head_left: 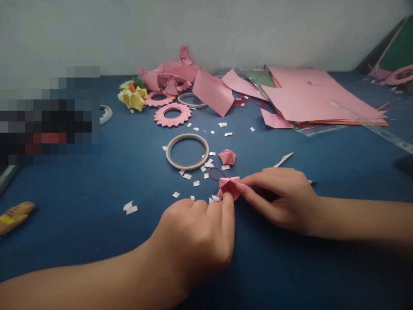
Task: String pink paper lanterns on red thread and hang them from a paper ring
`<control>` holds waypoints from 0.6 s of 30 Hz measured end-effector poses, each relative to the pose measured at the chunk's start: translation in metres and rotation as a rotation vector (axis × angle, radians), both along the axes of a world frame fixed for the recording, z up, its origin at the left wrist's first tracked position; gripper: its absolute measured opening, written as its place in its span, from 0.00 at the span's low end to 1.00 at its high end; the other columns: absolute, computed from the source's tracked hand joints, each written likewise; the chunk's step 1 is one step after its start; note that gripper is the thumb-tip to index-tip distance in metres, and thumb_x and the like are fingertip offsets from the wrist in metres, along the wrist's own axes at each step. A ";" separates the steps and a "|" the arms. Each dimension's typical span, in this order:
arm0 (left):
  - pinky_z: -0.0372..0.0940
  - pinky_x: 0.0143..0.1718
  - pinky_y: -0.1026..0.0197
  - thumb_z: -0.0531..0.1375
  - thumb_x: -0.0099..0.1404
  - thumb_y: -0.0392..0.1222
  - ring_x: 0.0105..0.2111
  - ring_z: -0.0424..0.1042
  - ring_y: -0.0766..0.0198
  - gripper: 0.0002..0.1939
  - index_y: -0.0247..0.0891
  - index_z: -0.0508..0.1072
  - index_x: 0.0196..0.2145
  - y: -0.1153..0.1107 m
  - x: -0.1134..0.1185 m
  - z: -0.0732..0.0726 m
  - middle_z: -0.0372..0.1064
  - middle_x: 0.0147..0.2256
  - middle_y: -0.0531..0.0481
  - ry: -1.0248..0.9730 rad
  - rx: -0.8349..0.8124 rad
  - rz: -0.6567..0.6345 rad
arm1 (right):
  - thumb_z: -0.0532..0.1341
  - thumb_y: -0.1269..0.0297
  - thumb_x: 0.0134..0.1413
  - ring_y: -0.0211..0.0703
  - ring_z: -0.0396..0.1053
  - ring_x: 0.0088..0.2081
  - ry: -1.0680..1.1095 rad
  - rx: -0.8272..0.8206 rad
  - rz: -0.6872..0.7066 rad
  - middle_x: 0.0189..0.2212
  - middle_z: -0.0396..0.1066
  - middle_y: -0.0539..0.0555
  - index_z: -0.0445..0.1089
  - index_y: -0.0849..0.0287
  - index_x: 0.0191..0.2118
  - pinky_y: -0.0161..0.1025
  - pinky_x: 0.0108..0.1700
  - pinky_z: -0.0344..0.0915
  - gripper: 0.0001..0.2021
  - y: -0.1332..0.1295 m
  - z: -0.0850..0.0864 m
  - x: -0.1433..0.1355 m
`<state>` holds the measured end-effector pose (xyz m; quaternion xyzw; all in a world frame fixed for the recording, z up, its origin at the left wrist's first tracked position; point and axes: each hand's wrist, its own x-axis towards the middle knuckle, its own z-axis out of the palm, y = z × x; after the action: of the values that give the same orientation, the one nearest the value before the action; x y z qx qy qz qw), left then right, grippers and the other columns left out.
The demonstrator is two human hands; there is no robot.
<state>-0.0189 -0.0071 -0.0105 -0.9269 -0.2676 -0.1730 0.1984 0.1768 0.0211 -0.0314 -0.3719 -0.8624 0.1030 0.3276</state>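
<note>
A small pink folded paper piece [229, 185] with a hollow middle rests on the blue table in front of me, and a thin dark red string loop [215, 171] comes out of its top. My right hand [285, 196] pinches its right edge between thumb and fingertips. From the near side, my left hand [201, 228] is curled, with the index finger pressed against the piece's inside; its thumb is hidden. A second pink folded piece [227, 157] sits just behind. To the left of both lies a roll of white tape [168, 156], among several small white paper bits [196, 183].
Pink paper sheets [322, 94] pile up at the back right, beside a clear ruler [377, 129]. A pink pleated ring [161, 117] and a yellow paper flower [134, 99] lie at the back left. A thin white pointed tool [284, 159] is behind my right hand. A yellowish object [16, 217] lies far left.
</note>
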 end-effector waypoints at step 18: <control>0.51 0.12 0.65 0.50 0.57 0.23 0.11 0.65 0.64 0.16 0.22 0.74 0.39 0.004 0.002 -0.003 0.64 0.14 0.53 0.153 -0.027 0.054 | 0.57 0.70 0.59 0.33 0.65 0.21 -0.071 0.168 0.073 0.20 0.70 0.47 0.73 0.60 0.34 0.34 0.27 0.58 0.07 0.000 -0.006 0.001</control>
<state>-0.0171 -0.0036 -0.0140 -0.9325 -0.2787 -0.0925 0.2103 0.1776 0.0216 -0.0371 -0.3148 -0.8920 0.0287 0.3231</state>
